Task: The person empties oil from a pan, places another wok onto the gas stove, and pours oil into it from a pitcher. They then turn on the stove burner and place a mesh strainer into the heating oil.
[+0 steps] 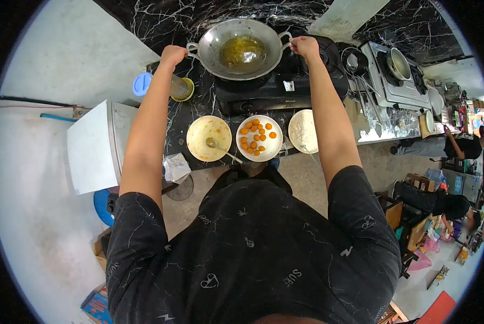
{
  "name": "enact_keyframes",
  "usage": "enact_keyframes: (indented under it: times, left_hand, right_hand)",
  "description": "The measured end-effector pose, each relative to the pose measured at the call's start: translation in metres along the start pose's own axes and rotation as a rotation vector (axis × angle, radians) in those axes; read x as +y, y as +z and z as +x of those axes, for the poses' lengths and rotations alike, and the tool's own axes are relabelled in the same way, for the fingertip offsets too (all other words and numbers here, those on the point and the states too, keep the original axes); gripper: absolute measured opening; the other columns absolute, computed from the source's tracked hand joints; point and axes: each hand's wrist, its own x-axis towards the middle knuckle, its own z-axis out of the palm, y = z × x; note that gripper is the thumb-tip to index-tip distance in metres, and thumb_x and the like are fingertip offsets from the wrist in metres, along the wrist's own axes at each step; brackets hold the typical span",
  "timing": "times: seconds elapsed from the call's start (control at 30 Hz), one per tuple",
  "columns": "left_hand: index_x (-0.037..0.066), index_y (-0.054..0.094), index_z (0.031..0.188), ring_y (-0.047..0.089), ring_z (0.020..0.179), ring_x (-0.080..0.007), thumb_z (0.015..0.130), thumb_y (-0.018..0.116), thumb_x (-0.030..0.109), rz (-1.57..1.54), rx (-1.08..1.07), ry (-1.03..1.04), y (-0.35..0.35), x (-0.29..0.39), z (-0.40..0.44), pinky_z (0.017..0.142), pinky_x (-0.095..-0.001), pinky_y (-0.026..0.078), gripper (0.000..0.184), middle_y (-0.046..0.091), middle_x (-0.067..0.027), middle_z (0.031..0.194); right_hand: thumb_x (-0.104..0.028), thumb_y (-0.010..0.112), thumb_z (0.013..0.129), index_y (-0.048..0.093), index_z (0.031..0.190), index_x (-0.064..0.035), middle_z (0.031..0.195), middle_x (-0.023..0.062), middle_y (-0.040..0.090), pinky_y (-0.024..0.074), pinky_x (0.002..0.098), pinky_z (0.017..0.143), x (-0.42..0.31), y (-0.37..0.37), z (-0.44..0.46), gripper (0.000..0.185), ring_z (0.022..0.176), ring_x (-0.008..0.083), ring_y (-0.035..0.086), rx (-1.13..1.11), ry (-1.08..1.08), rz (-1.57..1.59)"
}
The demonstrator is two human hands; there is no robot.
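A wide metal wok (209, 51) with yellowish oil (243, 52) in its bottom sits over the black gas stove (274, 92). My left hand (174, 55) is closed round the wok's left handle, and my right hand (305, 46) grips the right one. Nearer to me on the black counter stand three bowls in a row. The left bowl (201, 135) is smeared with batter and holds a metal spoon (212, 142). Several orange balls (253, 144) lie in the white middle bowl (271, 146). White flour (304, 131) fills the right bowl, partly behind my right forearm.
A yellow-rimmed container (183, 89) and a blue lid (142, 84) are beside my left forearm. Ladles and tongs (369, 100) lie right of the stove, near a second stove (385, 75) with a pan (398, 63). Two other people (463, 146) (452, 208) are at far right.
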Motion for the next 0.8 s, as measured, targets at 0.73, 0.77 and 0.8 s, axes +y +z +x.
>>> enact_keyframes:
  times: [0.73,0.77,0.8]
  left_hand:
    - [0.010,0.046,0.070,0.034,0.061,-0.0064,0.099,0.048,0.029,-0.843,-0.543,0.042,0.057,0.040,-0.375,0.057,-0.0235,0.028,0.034,0.037,0.0065,0.067]
    - [0.010,0.048,0.073,0.034,0.062,-0.0063,0.099,0.049,0.029,-0.812,-0.566,0.034,0.071,0.036,-0.385,0.057,-0.0235,0.029,0.033,0.038,0.0071,0.068]
    - [0.009,0.049,0.075,0.035,0.063,-0.0061,0.100,0.050,0.029,-0.785,-0.593,0.020,0.086,0.030,-0.395,0.058,-0.0235,0.031,0.032,0.038,0.0076,0.069]
  right_hand:
    - [-0.028,0.063,0.093,0.068,0.084,-0.0030,0.063,-0.0020,0.057,0.0349,0.0205,0.051,-0.020,-0.033,-0.245,0.028,0.054,0.0047,0.046,-0.736,-0.121,-0.053]
    - [-0.028,0.062,0.094,0.068,0.086,-0.0026,0.063,-0.0017,0.057,0.0351,0.0211,0.051,-0.004,-0.017,-0.236,0.027,0.054,0.0048,0.047,-0.806,-0.111,-0.032]
    - [-0.027,0.061,0.095,0.068,0.088,-0.0021,0.063,-0.0015,0.057,0.0354,0.0217,0.050,0.017,0.001,-0.225,0.027,0.054,0.0050,0.047,-0.877,-0.091,-0.013]
